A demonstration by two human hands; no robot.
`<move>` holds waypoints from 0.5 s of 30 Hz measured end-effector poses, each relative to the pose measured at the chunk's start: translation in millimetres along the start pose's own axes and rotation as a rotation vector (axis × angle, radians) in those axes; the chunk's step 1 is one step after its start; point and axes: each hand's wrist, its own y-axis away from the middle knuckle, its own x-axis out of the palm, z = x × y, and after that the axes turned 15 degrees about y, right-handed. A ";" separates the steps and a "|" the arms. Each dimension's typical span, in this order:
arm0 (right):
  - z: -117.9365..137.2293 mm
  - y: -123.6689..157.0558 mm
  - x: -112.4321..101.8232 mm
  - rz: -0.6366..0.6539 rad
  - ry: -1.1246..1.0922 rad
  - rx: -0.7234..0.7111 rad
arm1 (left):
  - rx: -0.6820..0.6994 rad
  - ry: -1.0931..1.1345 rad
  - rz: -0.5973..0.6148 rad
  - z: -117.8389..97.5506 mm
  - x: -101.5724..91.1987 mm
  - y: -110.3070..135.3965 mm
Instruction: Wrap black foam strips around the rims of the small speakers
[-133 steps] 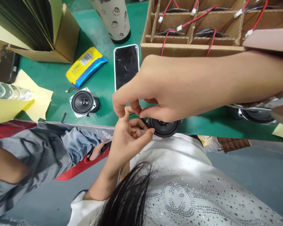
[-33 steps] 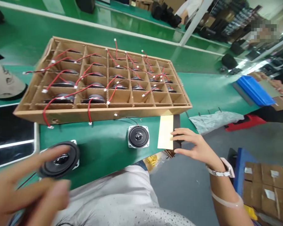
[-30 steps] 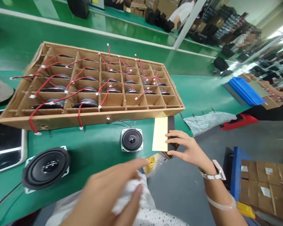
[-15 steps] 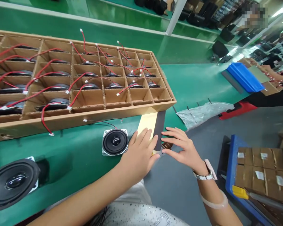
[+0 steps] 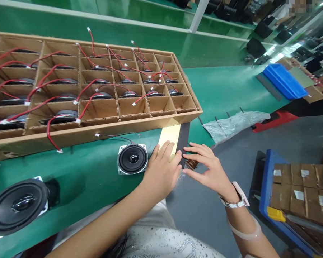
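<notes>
Left hand (image 5: 161, 175) came onto yellow sheet (image 5: 168, 137) | right hand (image 5: 210, 168) beside | speaker (image 5: 132, 159) near

A worker is wearing a white top (image 5: 153, 222) studded with silver rhinestones (image 5: 174, 249) in looping patterns, with a silver-link watch (image 5: 233, 202) with a pink strap section on the right wrist (image 5: 225, 196) and a thin translucent bangle (image 5: 244, 233) higher on the forearm, while dark strands of hair (image 5: 117, 244) are showing near the neckline.
</notes>
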 end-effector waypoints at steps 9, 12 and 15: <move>2.5 2.8 4.5 -0.046 0.055 -0.012 | -0.038 0.124 0.017 0.8 -3.6 -1.9; 3.0 3.5 4.3 -0.044 0.059 -0.011 | -0.041 0.142 0.007 0.7 -4.3 -2.4; 3.7 3.1 3.4 -0.036 0.063 -0.010 | -0.049 0.160 0.006 0.9 -3.9 -1.9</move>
